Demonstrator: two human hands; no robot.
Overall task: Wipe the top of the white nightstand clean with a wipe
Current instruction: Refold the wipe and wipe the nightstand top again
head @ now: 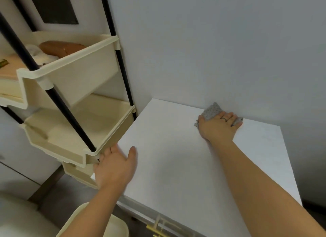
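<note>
The white nightstand [176, 166] fills the middle of the view, its flat top bare. My right hand [217, 128] lies palm down at the top's far edge, against the wall, pressing a grey dotted wipe [211, 111] onto the surface; parts of the wipe stick out beyond my fingers. My left hand [114, 166] rests at the nightstand's left edge, thumb on the top and fingers spread toward the gap beside it, holding nothing.
A cream tiered shelf rack [79, 130] with black poles stands close against the nightstand's left side, holding a brown item in an upper bin. A grey wall [211, 51] runs behind. A gold drawer handle [155, 229] shows at the nightstand's front.
</note>
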